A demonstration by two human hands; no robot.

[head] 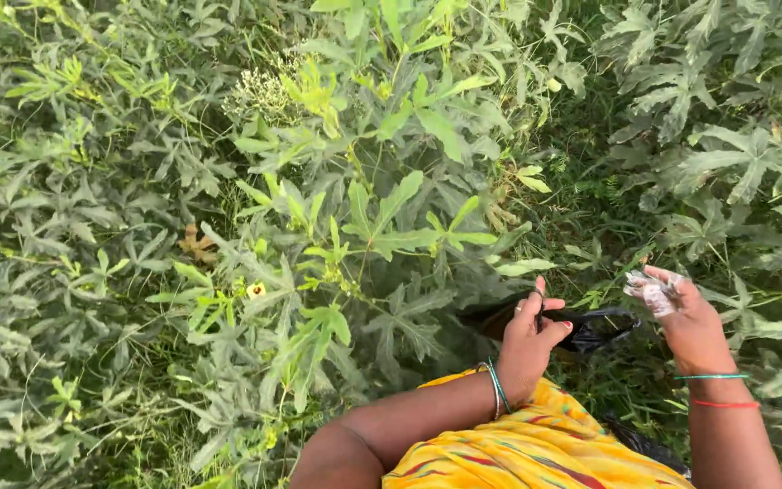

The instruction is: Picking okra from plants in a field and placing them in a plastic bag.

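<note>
Standing deep among the tall green plants with long fingered leaves [391, 226], the person looked down at both hands working low at the near right of the scene. The left hand [531, 340] was closed, thumb and fingers pinching the rim of the thin black plastic bag [590, 330], which hung between the two hands, just above the yellow patterned cloth [518, 448] at the person's waist. The right hand [681, 312] was curled around a small pale, crumpled bit of wrapping or cloth [652, 292] held up at the fingertips; what exactly it was could not be told from this view. Green bangles [497, 388] sat on the left wrist, and a green and a red band [717, 389] on the right.

Over to the left, a small yellow flower [255, 290] showed among the leaves, and a cluster of tiny pale buds [260, 91] stood at the far side. No pods could be made out on the stems.

By the look of it, this was the step of readying the bag, its mouth being held open at the plant's side. The next move called for a free right hand and a steady pinch on the bag's rim, since that thin plastic would sag shut easily.
</note>
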